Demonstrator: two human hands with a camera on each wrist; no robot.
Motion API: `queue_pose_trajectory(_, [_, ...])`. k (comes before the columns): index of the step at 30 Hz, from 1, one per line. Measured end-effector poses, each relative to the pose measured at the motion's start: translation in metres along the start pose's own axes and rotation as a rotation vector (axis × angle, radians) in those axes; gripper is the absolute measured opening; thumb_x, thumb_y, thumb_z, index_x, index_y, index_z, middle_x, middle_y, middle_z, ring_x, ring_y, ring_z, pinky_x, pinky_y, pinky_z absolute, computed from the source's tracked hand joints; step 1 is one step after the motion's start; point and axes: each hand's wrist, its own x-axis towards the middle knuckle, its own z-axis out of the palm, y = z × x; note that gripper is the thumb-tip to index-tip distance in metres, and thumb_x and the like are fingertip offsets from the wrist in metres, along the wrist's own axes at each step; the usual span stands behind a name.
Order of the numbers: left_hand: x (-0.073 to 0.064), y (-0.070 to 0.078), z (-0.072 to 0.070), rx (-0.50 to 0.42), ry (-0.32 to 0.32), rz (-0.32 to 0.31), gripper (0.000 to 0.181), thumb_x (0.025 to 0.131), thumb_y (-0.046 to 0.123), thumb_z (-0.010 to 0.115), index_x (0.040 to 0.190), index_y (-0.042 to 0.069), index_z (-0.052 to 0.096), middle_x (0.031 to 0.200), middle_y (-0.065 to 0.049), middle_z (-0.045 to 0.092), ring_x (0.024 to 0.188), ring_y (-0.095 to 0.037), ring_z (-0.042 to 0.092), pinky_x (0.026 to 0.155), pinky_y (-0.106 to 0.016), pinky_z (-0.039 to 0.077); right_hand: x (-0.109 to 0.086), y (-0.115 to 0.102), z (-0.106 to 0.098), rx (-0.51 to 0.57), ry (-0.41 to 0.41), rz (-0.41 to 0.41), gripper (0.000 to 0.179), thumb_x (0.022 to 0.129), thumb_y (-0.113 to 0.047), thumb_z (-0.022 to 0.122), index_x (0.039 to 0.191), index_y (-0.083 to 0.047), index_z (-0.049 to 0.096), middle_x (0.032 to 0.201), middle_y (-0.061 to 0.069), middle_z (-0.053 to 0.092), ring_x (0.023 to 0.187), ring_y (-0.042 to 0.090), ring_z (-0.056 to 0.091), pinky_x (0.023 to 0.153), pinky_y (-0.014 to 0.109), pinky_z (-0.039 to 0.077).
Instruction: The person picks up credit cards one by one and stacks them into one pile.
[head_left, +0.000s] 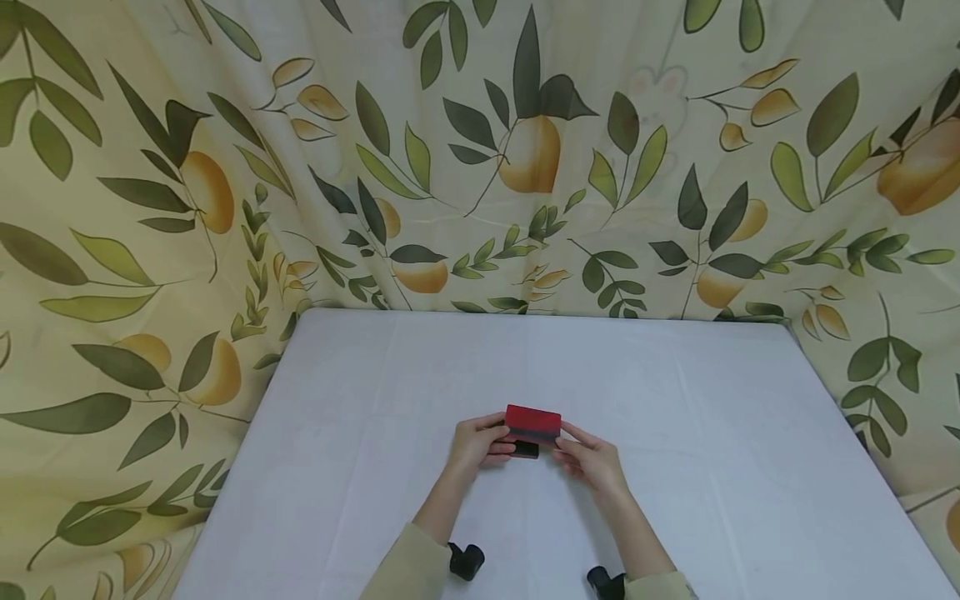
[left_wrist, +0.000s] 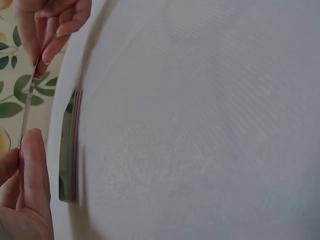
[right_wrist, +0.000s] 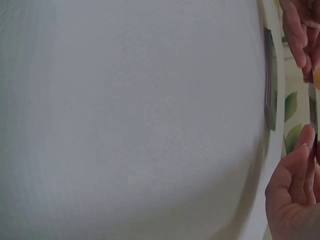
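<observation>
A thin, flat red rectangular piece [head_left: 532, 419] with a dark lower band is held level between my two hands. My left hand [head_left: 472, 442] pinches its left end, thumb on the near side. At the opposite end, the fingertips of my right hand [head_left: 595, 462] pinch it too. Edge-on in the left wrist view, the piece [left_wrist: 27, 110] looks very thin. Below it on the table lies a small stack of thin plates [left_wrist: 68, 150] with a shiny, mirror-like top and reddish edges. In the head view this stack [head_left: 527, 450] looks black and is partly covered.
A white cloth covers the table [head_left: 390, 367]. Behind and to the sides hangs a curtain [head_left: 480, 167] printed with leaves and fruit. Black wrist cameras sit by the left cuff [head_left: 467, 562] and the right cuff [head_left: 606, 582].
</observation>
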Motion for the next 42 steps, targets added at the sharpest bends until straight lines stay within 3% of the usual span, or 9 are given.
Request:
queue_pose_trajectory(10, [-0.003, -0.004, -0.011, 0.061, 0.053, 0.020, 0.035, 0.085, 0.006, 0.061, 0.120, -0.001, 0.059, 0.081, -0.014, 0.069, 0.055, -0.013, 0.064, 0.058, -0.031, 0.056, 0.001, 0.008, 0.011, -0.035, -0.027, -0.025, 0.044, 0.082, -0.009, 0.066, 0.124, -0.001, 0.056, 0.075, 0.007, 0.070, 0.062, 0.011, 0.065, 0.050, 0.015, 0.046])
queue_pose_trajectory(20, [-0.002, -0.009, -0.022, 0.117, 0.066, 0.049, 0.033, 0.085, 0.006, 0.061, 0.117, -0.001, 0.060, 0.079, -0.014, 0.069, 0.052, -0.011, 0.062, 0.053, -0.028, 0.056, 0.002, 0.011, 0.019, -0.070, -0.053, -0.050, 0.040, 0.082, -0.006, 0.064, 0.122, 0.000, 0.057, 0.075, 0.008, 0.070, 0.057, 0.009, 0.063, 0.046, 0.015, 0.043])
queue_pose_trajectory(32, [-0.007, -0.007, -0.025, 0.198, 0.083, 0.044, 0.031, 0.084, 0.004, 0.061, 0.114, -0.004, 0.061, 0.071, -0.015, 0.067, 0.049, -0.009, 0.058, 0.049, -0.025, 0.054, 0.005, 0.014, 0.023, -0.158, -0.032, -0.070, 0.038, 0.082, -0.007, 0.064, 0.119, 0.000, 0.060, 0.074, 0.010, 0.069, 0.051, 0.009, 0.059, 0.044, 0.015, 0.039])
queue_pose_trajectory(42, [-0.003, -0.013, -0.026, 0.224, 0.089, 0.053, 0.030, 0.083, 0.002, 0.061, 0.112, -0.006, 0.062, 0.066, -0.014, 0.066, 0.045, -0.007, 0.056, 0.045, -0.021, 0.051, 0.004, 0.016, 0.025, -0.196, -0.017, -0.094, 0.038, 0.081, -0.005, 0.065, 0.118, 0.003, 0.059, 0.071, 0.012, 0.069, 0.047, 0.009, 0.056, 0.042, 0.016, 0.038])
